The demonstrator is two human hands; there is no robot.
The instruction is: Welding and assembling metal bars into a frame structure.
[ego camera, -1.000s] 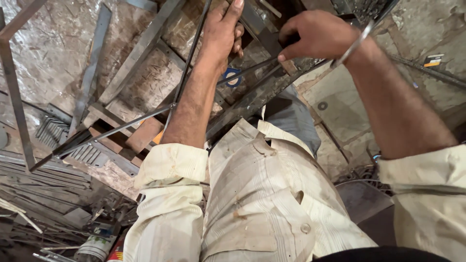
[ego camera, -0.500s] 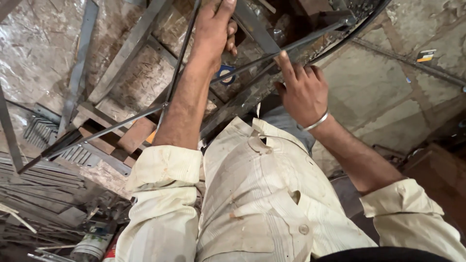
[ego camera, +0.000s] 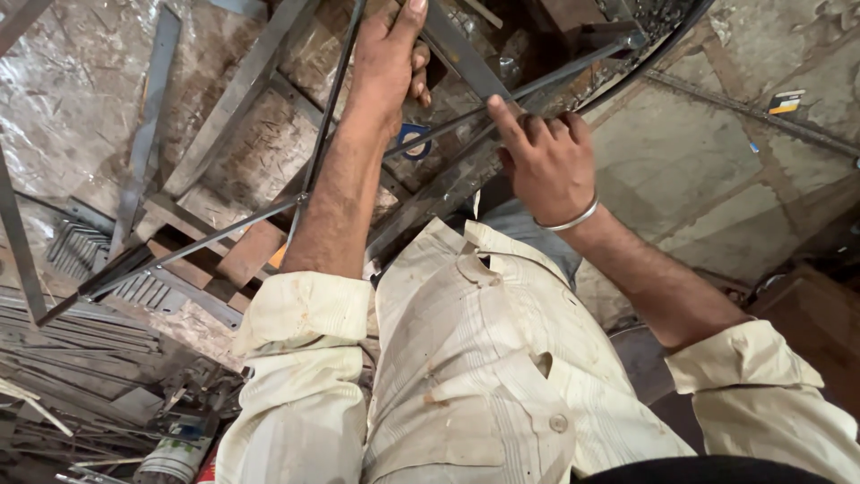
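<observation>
Metal frame (ego camera: 466, 170): welded from flat bars and thin rods, standing in front of me over the floor, its bars crossing from lower left to upper right.

Left hand (ego camera: 390, 63): mine, reaching forward along a thin dark rod (ego camera: 327, 116) of the frame, palm down on a flat bar near the top edge of the view; the fingers lie close together, curled over the bar, their tips partly hidden.

Right hand (ego camera: 546, 166): mine, a plain metal bangle (ego camera: 569, 220) at the wrist. The fingers are loosely bent, with the forefinger stretched out and touching a slim rod (ego camera: 537, 85) where it crosses the frame. I cannot tell whether the other fingers grip anything.

Floor (ego camera: 708, 179): rough stone or cement slabs, grey-brown, stained, with dark joints, on the right. A small blue ring-shaped piece (ego camera: 414, 142) lies below the frame between my two hands.

Sheet metal (ego camera: 72, 99): crinkled, silvery, covering the ground at upper left.

Stock of strips (ego camera: 63, 336): long thin metal lengths lying stacked at lower left; a ribbed, comb-like piece (ego camera: 85, 251) just above them.

Can (ego camera: 175, 453): a soiled tin at the bottom edge, beside my left sleeve (ego camera: 296, 376).

Shirt (ego camera: 475, 358): cream, marked with rusty spots, sleeves rolled.
</observation>
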